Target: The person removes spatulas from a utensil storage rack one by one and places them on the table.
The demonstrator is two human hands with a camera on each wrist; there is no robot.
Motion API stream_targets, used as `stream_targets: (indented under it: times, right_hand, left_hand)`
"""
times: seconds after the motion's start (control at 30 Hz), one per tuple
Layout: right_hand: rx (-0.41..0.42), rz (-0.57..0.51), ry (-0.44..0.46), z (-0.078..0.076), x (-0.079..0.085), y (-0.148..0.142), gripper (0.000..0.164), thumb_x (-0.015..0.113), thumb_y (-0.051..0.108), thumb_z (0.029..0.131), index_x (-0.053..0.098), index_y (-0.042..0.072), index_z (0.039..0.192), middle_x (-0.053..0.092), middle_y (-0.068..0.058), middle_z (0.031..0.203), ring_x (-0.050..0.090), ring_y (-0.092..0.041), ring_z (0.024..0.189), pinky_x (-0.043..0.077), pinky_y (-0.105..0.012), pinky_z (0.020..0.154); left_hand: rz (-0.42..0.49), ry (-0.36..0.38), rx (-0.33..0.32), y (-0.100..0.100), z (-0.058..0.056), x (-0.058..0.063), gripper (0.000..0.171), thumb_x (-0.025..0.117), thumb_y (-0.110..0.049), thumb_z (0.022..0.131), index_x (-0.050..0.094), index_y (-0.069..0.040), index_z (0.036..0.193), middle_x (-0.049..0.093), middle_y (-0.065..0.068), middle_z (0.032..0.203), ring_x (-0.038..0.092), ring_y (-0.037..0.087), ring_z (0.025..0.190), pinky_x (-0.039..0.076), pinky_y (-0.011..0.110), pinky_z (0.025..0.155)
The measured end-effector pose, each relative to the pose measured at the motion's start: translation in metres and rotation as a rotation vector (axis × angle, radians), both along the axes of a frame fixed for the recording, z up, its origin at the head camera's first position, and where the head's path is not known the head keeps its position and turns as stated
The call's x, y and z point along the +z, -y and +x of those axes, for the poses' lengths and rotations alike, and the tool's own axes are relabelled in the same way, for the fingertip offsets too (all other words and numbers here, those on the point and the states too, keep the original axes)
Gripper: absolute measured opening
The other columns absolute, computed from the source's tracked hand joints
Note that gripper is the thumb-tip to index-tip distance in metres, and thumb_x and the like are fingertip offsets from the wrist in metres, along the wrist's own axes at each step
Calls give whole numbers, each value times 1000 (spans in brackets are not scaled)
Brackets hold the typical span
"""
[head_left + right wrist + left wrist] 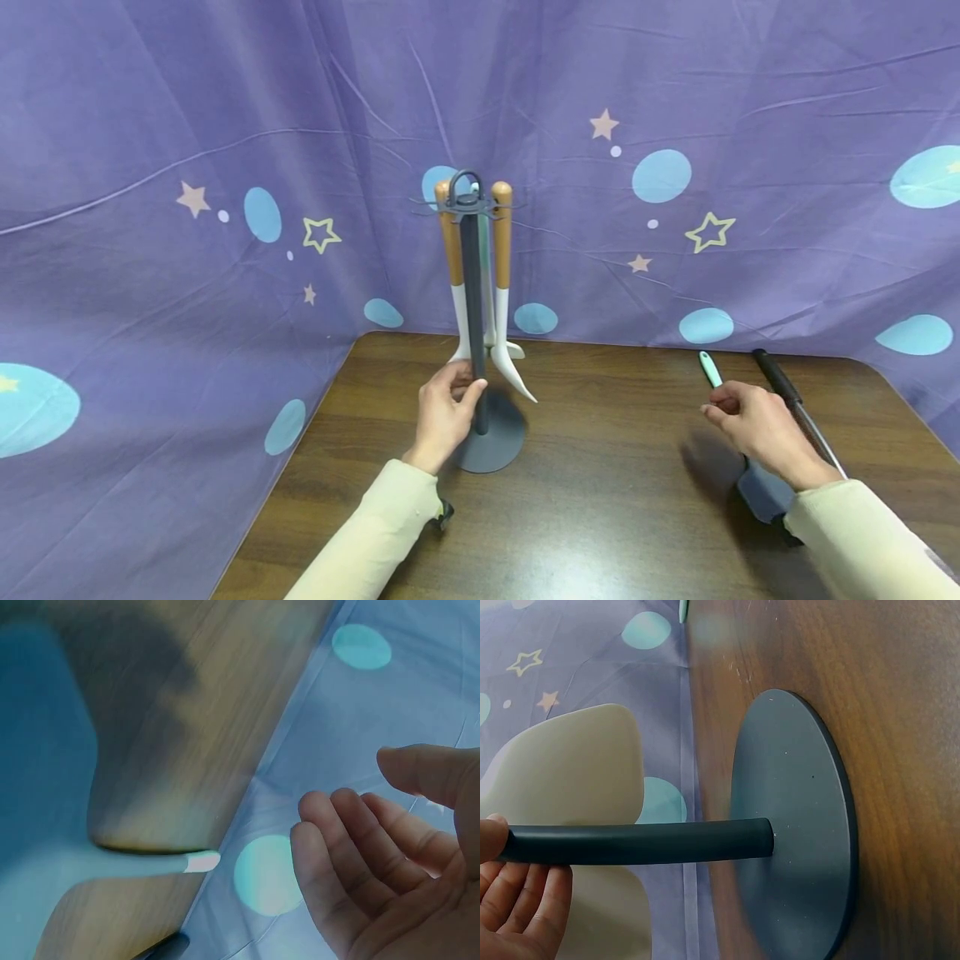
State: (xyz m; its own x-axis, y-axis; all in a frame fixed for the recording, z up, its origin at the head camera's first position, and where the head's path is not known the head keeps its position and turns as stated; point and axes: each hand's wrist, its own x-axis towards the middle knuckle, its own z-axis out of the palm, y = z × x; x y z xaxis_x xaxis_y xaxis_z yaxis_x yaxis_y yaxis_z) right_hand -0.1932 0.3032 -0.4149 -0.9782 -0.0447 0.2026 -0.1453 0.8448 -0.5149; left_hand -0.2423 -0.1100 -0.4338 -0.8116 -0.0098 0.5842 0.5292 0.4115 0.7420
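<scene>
A dark grey utensil stand (491, 442) with a round base, post and top hooks is upright on the table. My left hand (444, 417) grips its post low down, thumb on one side and fingers on the other in the left wrist view. Two white utensils with wooden handles (503, 242) hang from the hooks, and a mint-handled one (486, 275) hangs behind the post. My right hand (761, 425), fingers loosely bent and holding nothing, is above a utensil with a mint handle (709, 368) and a wide blue-grey head (763, 492), partly hidden by my arm.
Right of that utensil lies a long tool with a black handle (777, 379) and a metal shaft (821, 437), its far end hidden by my sleeve. A purple patterned cloth (570, 83) hangs behind the brown wooden table (600, 467) and along its left side.
</scene>
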Motion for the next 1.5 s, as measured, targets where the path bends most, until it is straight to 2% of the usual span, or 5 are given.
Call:
stream_targets:
  times: [0.17,0.53,0.93,1.23,1.5]
  right_hand:
    - [19,-2,-23,3,0,12,23,69,17,87,66,-1,101,70,-7,85,64,-22,76,51,-35,63]
    - [45,50,-64,11,-1,41,17,70,19,85,67,6,96,70,-2,85,65,-20,76,52,-42,63]
    - [67,-1,-85,12,-7,64,16,70,18,86,67,6,97,69,0,86,63,-16,75,53,-38,64]
    - [68,-83,-119,7,-10,86,12,71,16,84,67,10,93,68,3,81,63,-13,73,52,-35,65]
    - [91,-134,-129,6,-10,102,11,71,15,84,68,11,94,68,4,82,63,-11,73,53,-33,65]
  left_hand:
    - [0,-7,1,0,0,2,19,73,-1,82,65,1,99,68,12,89,68,21,76,60,29,69]
    - [4,-10,-1,0,-1,3,19,73,-1,82,65,2,99,68,12,88,68,21,76,59,27,69]
    - [-3,-14,3,1,-1,3,19,74,-2,82,65,1,98,69,12,88,68,20,76,59,26,70]
    - [-5,-12,21,3,-2,3,19,74,-2,82,66,0,98,69,10,88,68,19,77,58,22,70]
    - [6,6,13,0,1,1,17,73,-2,82,66,0,98,69,10,87,68,19,77,60,29,70]
